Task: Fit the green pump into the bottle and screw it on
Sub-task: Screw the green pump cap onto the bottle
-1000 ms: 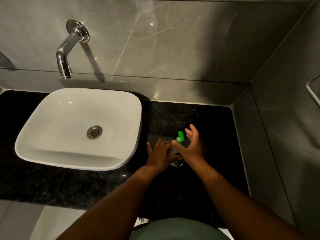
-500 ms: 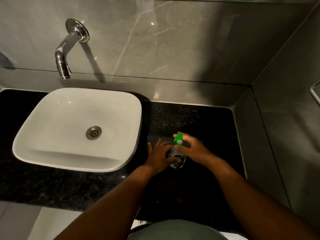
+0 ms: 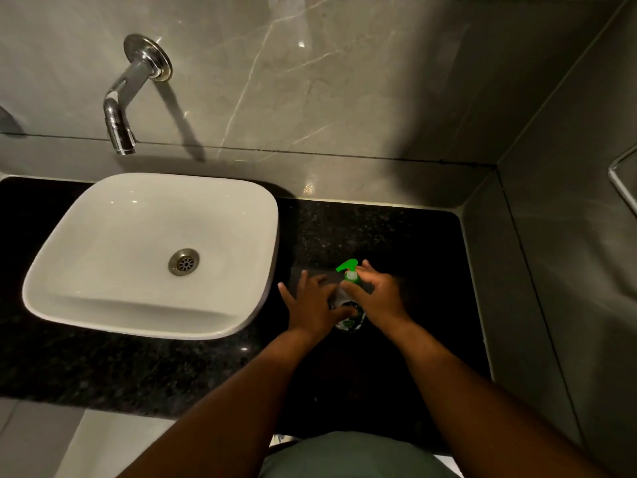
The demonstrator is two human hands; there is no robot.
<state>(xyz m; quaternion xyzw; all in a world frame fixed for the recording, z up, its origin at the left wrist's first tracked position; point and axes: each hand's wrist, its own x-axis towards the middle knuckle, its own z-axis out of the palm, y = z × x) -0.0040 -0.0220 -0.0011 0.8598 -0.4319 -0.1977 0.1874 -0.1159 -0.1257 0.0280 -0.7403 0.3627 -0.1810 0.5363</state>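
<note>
A small clear bottle with a dark label stands upright on the black granite counter, right of the basin. The green pump sits in its neck, nozzle pointing left. My left hand grips the bottle's body from the left, fingers spread. My right hand pinches the pump's collar from the right with thumb and fingertips. Both hands hide most of the bottle.
A white square basin sits on the counter at the left, under a chrome wall tap. Grey marble walls close off the back and the right side. The counter's front edge runs near my body.
My right hand has turned at the pump, and the green nozzle has swung round to point left. The left hand has kept its hold on the bottle.
</note>
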